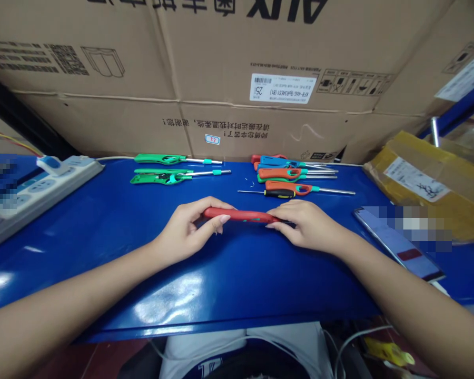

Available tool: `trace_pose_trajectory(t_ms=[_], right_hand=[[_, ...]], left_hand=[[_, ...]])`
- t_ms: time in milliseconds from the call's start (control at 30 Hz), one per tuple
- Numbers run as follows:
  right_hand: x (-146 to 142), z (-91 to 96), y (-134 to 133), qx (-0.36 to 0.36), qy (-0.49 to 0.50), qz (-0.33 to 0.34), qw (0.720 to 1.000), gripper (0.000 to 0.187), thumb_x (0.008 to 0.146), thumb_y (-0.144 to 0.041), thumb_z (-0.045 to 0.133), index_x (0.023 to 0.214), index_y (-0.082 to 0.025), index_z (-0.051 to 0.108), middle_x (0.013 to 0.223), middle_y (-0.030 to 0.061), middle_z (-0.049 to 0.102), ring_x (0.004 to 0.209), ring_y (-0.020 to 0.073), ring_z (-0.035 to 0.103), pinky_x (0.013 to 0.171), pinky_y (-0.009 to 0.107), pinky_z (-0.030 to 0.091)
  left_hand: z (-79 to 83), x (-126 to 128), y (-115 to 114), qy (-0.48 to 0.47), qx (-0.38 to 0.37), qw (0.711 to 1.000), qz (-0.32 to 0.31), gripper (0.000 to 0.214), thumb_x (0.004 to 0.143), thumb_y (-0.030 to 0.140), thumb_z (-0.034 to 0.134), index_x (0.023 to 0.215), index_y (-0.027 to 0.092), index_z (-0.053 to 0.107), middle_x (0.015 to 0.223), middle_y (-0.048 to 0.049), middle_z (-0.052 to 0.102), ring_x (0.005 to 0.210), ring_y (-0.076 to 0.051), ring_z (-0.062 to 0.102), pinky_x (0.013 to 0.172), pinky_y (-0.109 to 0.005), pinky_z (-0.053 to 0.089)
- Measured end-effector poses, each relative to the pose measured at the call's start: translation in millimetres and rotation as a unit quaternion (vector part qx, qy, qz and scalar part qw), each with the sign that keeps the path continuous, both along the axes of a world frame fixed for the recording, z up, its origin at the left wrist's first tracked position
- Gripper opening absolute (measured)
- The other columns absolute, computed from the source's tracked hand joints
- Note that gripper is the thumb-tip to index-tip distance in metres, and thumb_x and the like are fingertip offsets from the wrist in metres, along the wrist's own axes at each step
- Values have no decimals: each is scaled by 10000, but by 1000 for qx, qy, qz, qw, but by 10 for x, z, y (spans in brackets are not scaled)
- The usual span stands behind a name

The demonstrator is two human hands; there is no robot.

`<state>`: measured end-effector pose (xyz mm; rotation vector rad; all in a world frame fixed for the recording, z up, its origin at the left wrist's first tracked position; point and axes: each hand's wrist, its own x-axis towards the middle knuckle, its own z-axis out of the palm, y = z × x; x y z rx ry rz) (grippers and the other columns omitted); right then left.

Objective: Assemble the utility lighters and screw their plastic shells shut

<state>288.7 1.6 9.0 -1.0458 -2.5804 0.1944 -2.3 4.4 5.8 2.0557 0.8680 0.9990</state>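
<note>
A red long-nosed gas lighter (pixel 240 215) is held level above the blue table, edge-on to me. My left hand (pixel 195 223) pinches its handle end between thumb and fingers. At the other end, my right hand (pixel 300 223) closes round the front of the lighter and hides its metal tube. Just beyond lies a black and yellow screwdriver (pixel 279 193), beside an orange lighter (pixel 288 187). More orange, blue and red lighters (pixel 278 172) lie behind it. Two green lighters (pixel 158 158) rest at the back left; the nearer one (pixel 161 177) shows its inner parts.
A large cardboard box (pixel 221 63) stands along the back edge. At the left is a white power strip (pixel 43 184) with a plug in it. A phone (pixel 398 245) and a yellow-taped package (pixel 430 184) are at the right. Small white bits (pixel 248 182) lie near the screwdriver.
</note>
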Motion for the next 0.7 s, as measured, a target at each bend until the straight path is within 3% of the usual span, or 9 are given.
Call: trace_pose_trajectory(t_ms=[100, 267, 367, 533, 633, 700], right_hand=[[7, -18, 5, -11, 3, 10, 1000, 236, 1013, -310, 559, 1008, -184, 758, 886, 64, 792, 760, 208, 719, 766, 341, 493], [-27, 1, -6, -18, 0, -9, 1000, 247, 1013, -353, 566, 1098, -205, 744, 1047, 65, 795, 905, 230, 734, 803, 347, 516], [-12, 11, 7, 6, -7, -21, 1000, 269, 987, -387, 598, 1115, -195, 735, 1055, 81, 785, 951, 256, 727, 855, 390, 542], [70, 5, 55, 14, 31, -64, 997, 385, 953, -327, 629, 1307, -174, 629, 1303, 131, 698, 1225, 292, 647, 1034, 460, 521], [94, 24, 71, 17, 87, -103, 991, 476, 952, -262, 616, 1412, -182, 526, 1236, 116, 730, 1133, 259, 703, 943, 403, 568], [102, 51, 76, 39, 113, -118, 986, 367, 936, -253, 642, 1292, -174, 604, 1071, 87, 773, 962, 238, 746, 821, 346, 584]], left_hand=[[28, 1, -20, 4, 2, 1000, -10, 224, 974, 292, 619, 1129, 147, 691, 750, 1, 708, 630, -103, 655, 630, -199, 527], [47, 9, -33, -17, -12, 999, 26, 219, 951, 345, 653, 1053, 155, 690, 724, 6, 678, 610, -109, 630, 595, -215, 506], [28, -5, 12, -75, -33, 994, 69, 227, 936, 384, 674, 1011, 172, 649, 668, 25, 625, 563, -110, 590, 559, -228, 480], [9, -35, 119, -199, -43, 970, 132, 209, 932, 383, 669, 907, 202, 568, 617, 53, 543, 500, -91, 498, 498, -218, 407], [-2, -34, 146, -258, -52, 954, 145, 244, 895, 393, 702, 856, 203, 554, 646, 50, 535, 482, -86, 484, 459, -217, 383], [-10, -31, 147, -282, -54, 946, 151, 250, 876, 396, 722, 851, 203, 565, 664, 46, 540, 483, -89, 495, 455, -221, 389]])
